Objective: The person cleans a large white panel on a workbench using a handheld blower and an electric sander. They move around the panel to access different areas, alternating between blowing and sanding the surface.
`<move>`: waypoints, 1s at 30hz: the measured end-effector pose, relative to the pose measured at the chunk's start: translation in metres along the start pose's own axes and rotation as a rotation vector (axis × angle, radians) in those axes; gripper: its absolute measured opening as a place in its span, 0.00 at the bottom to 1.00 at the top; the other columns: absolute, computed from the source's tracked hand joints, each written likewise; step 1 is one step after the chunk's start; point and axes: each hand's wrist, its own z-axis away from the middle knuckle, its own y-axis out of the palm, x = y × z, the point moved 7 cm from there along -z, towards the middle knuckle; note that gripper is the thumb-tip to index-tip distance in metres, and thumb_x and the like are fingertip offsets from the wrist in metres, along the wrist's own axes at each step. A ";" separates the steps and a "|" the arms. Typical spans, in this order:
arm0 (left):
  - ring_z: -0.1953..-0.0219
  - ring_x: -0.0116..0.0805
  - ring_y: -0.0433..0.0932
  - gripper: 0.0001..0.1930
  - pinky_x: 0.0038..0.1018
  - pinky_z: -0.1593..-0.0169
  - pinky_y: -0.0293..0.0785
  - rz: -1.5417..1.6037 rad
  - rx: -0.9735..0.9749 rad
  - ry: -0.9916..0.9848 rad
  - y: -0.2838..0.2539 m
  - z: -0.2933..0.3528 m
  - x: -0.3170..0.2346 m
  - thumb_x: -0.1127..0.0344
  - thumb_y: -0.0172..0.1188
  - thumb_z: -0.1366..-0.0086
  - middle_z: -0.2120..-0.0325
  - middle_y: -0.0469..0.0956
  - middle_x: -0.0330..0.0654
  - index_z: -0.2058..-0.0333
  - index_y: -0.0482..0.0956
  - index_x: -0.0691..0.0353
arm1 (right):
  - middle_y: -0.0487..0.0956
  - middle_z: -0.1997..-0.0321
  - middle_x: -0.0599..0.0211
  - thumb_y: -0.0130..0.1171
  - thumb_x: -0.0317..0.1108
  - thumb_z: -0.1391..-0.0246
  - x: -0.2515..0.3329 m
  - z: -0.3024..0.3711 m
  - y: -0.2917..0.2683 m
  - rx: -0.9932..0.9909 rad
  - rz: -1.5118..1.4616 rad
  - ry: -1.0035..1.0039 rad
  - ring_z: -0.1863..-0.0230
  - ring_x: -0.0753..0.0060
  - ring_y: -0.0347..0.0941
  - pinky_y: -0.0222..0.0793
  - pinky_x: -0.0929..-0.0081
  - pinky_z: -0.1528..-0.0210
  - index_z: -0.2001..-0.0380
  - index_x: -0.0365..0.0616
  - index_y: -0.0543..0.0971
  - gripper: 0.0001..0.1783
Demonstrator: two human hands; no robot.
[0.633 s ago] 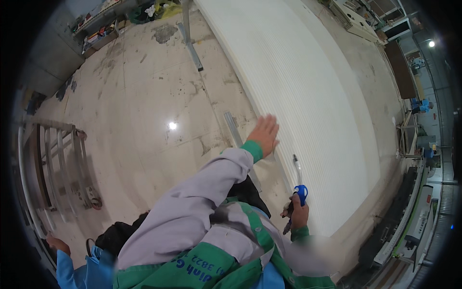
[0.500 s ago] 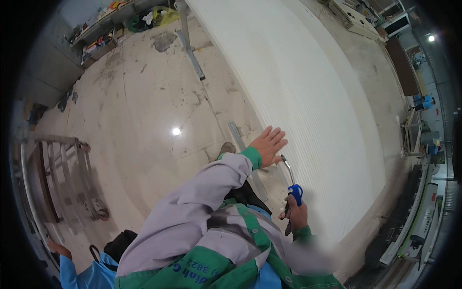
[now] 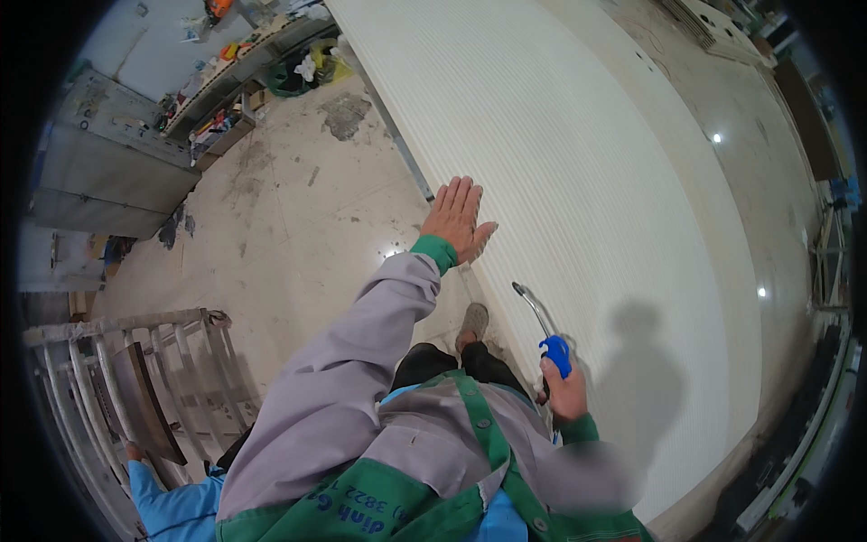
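My left hand (image 3: 459, 219) is stretched out flat, fingers extended, over the near-left edge of a large white ribbed panel (image 3: 578, 181). Whether its palm touches the panel cannot be made out. My right hand (image 3: 567, 390) is wrapped round the handle of an air blow gun (image 3: 556, 355). The gun has a blue body and a thin bent metal nozzle with a dark tip, which points forward and left above the panel. Part of the grip is hidden by my fingers.
At the lower left stands a metal rack (image 3: 135, 370), with a person in a blue sleeve (image 3: 176, 506) beside it. A grey cabinet (image 3: 108, 181) and a cluttered shelf (image 3: 226, 77) stand at the far left. Bags (image 3: 312, 68) lie on the floor there.
My left hand has moved forward and left along the panel's edge. The view has shifted, and I stand farther along the panel. My right hand keeps hold of the air blow gun.
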 end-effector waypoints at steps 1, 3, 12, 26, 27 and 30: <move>0.24 0.55 0.41 0.41 0.45 0.23 0.36 0.008 0.005 -0.024 -0.006 -0.016 0.014 0.39 0.41 0.27 0.27 0.47 0.60 0.30 0.52 0.68 | 0.73 0.73 0.75 0.58 0.41 0.34 0.011 -0.013 0.003 -0.004 0.020 0.024 0.76 0.82 0.70 0.68 0.78 0.73 0.59 0.40 0.79 0.14; 0.24 0.55 0.41 0.41 0.45 0.23 0.36 0.013 -0.019 -0.047 -0.018 -0.052 0.042 0.39 0.41 0.28 0.28 0.47 0.60 0.30 0.52 0.68 | 0.76 0.69 0.73 0.58 0.41 0.35 0.047 -0.045 0.017 -0.022 0.143 -0.197 0.69 0.80 0.72 0.69 0.78 0.65 0.57 0.37 0.79 0.15; 0.24 0.55 0.39 0.40 0.45 0.23 0.33 0.069 -0.069 -0.089 -0.045 -0.154 0.156 0.41 0.41 0.28 0.27 0.45 0.60 0.30 0.52 0.69 | 0.78 0.68 0.71 0.58 0.41 0.36 0.142 -0.163 0.102 -0.018 0.271 -0.301 0.67 0.79 0.72 0.69 0.76 0.63 0.55 0.35 0.79 0.18; 0.24 0.51 0.42 0.36 0.43 0.23 0.36 0.125 -0.045 0.029 -0.113 -0.304 0.370 0.45 0.40 0.25 0.27 0.48 0.54 0.29 0.51 0.66 | 0.68 0.84 0.74 0.63 0.48 0.39 0.310 -0.303 0.335 -0.172 0.090 -0.004 0.88 0.79 0.62 0.58 0.76 0.87 0.67 0.43 0.75 0.18; 0.24 0.50 0.42 0.36 0.43 0.23 0.36 0.123 -0.046 0.024 -0.116 -0.316 0.385 0.46 0.40 0.25 0.27 0.48 0.54 0.29 0.51 0.66 | 0.68 0.84 0.74 0.63 0.48 0.39 0.320 -0.311 0.347 -0.167 0.092 -0.005 0.88 0.78 0.62 0.58 0.76 0.87 0.67 0.43 0.75 0.18; 0.24 0.50 0.42 0.36 0.42 0.23 0.36 0.130 -0.036 0.007 -0.127 -0.348 0.423 0.46 0.43 0.26 0.27 0.49 0.54 0.29 0.52 0.66 | 0.69 0.83 0.73 0.62 0.47 0.38 0.354 -0.334 0.382 -0.153 0.078 -0.005 0.88 0.78 0.63 0.59 0.75 0.86 0.67 0.43 0.74 0.18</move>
